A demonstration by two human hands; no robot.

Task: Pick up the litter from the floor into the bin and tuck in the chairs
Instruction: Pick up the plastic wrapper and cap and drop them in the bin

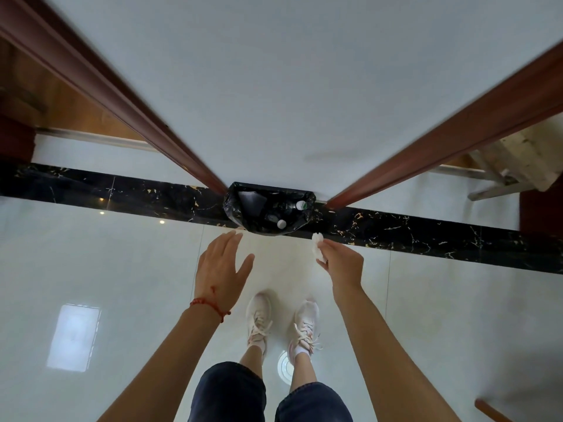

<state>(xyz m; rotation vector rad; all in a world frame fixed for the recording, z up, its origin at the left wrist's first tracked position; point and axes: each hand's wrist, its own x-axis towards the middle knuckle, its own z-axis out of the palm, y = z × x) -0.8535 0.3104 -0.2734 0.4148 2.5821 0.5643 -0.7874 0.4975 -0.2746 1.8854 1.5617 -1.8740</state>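
A bin [269, 208] lined with a black bag stands against the white wall, on the black marble strip of the floor. Bottles with white caps lie inside it. My right hand [342, 263] pinches a crumpled white tissue [318, 246] just right of the bin's near rim, above the floor. My left hand [221, 268] is held out flat with straight fingers, its fingertips close to the bin's left near rim, and holds nothing.
Brown wooden door frames [128, 95] [451, 132] run down on both sides of the wall. A pale wooden stool [515, 159] stands at the right. A brown wooden piece [490, 411] pokes in at bottom right. My feet in pink sneakers stand on glossy white tiles.
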